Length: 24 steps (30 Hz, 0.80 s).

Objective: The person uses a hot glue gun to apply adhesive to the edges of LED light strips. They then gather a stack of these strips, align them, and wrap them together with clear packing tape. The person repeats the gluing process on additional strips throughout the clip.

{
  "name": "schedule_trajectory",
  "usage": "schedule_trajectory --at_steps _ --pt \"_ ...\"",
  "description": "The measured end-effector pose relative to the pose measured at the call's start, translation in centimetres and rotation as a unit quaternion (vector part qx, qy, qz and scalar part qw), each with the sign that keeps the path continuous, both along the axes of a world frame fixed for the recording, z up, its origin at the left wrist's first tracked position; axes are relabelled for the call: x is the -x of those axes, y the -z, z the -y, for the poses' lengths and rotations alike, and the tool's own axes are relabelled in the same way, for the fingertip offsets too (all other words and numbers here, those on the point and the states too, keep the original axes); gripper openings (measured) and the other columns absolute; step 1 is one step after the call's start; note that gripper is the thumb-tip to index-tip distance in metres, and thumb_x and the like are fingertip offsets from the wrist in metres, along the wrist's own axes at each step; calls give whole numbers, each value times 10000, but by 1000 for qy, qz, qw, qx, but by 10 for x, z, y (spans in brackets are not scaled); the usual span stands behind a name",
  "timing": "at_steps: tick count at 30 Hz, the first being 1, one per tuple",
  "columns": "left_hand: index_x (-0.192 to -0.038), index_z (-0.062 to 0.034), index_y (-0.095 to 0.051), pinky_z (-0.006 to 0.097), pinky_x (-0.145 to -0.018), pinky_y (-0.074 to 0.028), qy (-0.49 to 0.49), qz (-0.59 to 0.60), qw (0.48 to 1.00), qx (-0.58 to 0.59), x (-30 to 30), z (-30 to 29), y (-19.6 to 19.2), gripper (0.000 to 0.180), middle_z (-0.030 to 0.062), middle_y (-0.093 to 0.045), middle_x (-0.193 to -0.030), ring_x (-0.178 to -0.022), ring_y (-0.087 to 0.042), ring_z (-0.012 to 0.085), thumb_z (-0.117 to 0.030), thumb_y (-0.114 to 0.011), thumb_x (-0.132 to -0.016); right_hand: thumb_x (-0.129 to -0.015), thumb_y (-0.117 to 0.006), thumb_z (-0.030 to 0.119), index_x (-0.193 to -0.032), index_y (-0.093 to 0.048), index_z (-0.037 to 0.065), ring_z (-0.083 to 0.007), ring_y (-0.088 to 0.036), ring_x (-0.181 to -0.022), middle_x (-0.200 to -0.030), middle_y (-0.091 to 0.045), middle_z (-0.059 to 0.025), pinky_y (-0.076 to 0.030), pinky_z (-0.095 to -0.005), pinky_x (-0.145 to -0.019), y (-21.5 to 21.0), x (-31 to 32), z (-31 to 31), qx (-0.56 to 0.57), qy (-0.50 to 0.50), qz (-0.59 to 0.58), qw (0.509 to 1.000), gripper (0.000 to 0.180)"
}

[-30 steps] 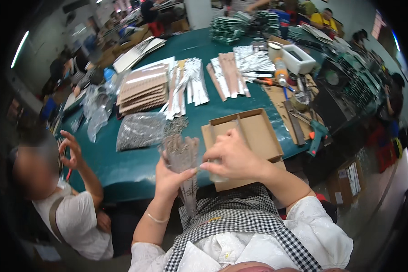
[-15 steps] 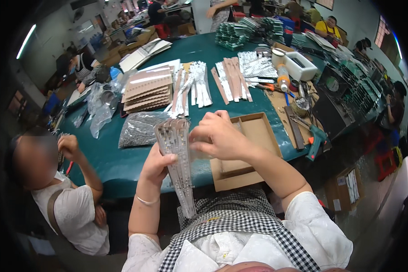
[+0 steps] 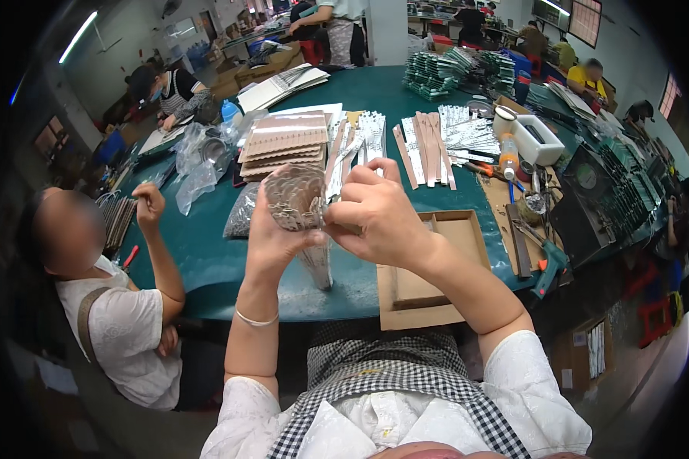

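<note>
My left hand (image 3: pixel 266 243) is wrapped round a bundle of thin, flat, pale strips (image 3: pixel 295 197) with rounded ends, held upright above the table's near edge. The strips' top ends fan out towards me, and their lower part hangs below the hand. My right hand (image 3: pixel 379 218) is closed, with thumb and fingertips pinched against the right edge of the bundle. What lies between these fingertips is hidden. Beneath my right forearm stands an open shallow cardboard box (image 3: pixel 475 256) with a divider.
Stacked brown scalloped sheets (image 3: pixel 283 149) and rows of white and brown strips (image 3: pixel 425 149) lie beyond my hands on the green table (image 3: pixel 207 279). A bag of small parts (image 3: pixel 241 210) sits left. A green glue gun (image 3: pixel 547 268) and tools lie right. A co-worker (image 3: pixel 126 321) sits close at left.
Both hands have lifted the strip bundle up and away from my lap, and its fanned ends have tipped towards me. My right fingers have closed in at its edge. The view has shifted left.
</note>
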State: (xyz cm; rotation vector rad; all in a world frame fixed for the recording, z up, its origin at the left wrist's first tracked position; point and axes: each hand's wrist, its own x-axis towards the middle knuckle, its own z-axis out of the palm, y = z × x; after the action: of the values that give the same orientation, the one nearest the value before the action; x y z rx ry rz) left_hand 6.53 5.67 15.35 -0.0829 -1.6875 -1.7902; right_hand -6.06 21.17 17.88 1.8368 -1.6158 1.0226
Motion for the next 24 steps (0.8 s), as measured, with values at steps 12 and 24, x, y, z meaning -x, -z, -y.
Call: schedule_trajectory --at_steps 12,24 --pt "-1132 -93 -685 425 -993 -454 -271 -14 835 478 -14 2 -39 778 122 -575 -1243 -1183 -522 315 -293 -953 -429 -744 -776 213 -787 -666 144 -216 -568 -878 -749 -571 0 -355 -443 -915 12 7 21 -17 -99 19 995 137" --pt "-919 -80 -690 445 -944 -468 -215 44 746 629 -16 -28 -59 220 128 -563 -1232 -1161 -533 368 -19 -751 -717 -767 -744 223 -798 -669 109 -229 -586 -852 -734 -628 -30 -361 -443 -915 23 -2 -2 -38 5 79 996 140"
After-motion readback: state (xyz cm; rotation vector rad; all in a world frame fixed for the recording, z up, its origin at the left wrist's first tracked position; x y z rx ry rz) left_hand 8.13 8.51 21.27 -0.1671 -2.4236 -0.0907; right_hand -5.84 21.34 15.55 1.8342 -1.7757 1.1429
